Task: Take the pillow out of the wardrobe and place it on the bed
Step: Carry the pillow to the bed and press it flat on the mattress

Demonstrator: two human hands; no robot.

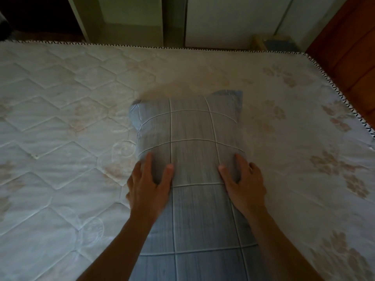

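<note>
1 pillow (pixel 190 151), 1 bed (pixel 60 110), 2 hands: L (pixel 149 185), R (pixel 244 183).

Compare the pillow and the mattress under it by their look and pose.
The pillow is blue-grey with a grid of thin white lines; the mattress is whitish, quilted, with faded flower prints. The pillow is gripped by the left hand and right hand; the mattress lies flat and bare. Both are soft fabric.

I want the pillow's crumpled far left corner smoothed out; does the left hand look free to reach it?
Probably yes. The left hand grips the pillow partway along its left side, and only bare mattress lies beside the far left corner. It would have to let go first.
</note>
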